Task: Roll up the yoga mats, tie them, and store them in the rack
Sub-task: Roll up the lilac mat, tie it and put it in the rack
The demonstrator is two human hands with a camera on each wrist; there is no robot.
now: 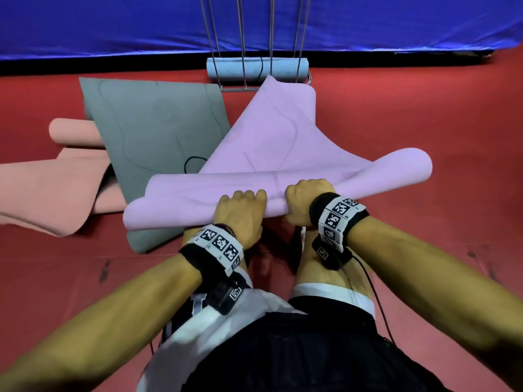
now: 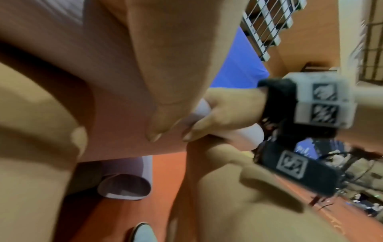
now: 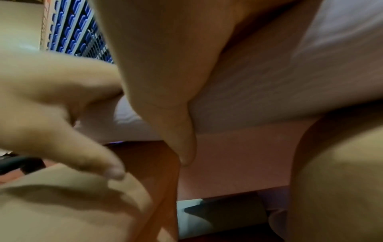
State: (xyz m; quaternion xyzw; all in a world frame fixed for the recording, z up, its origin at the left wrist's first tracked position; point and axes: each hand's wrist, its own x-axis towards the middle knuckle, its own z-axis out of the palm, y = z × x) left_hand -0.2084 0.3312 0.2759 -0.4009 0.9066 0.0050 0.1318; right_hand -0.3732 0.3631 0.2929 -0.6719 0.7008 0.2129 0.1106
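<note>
Sports hall, red floor [image 1: 396,123], blue padding [image 1: 113,24], tiered blue seats [image 3: 70,32]

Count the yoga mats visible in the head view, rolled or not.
4: a blue rolled mat in the rack, a grey mat, a pink mat at left, a lilac mat in both hands. Others may be hidden.

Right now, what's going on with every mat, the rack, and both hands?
Soft purple yoga mat: partly rolled, near end lifted.
Flat grey yoga mat: unrolled on the floor.
Pink yoga mat: loose, one end curled.
Light blue rolled mat: tied, in the rack.
Wire rack: holds one mat.
Left hand: grips purple roll.
Right hand: grips purple roll.
</note>
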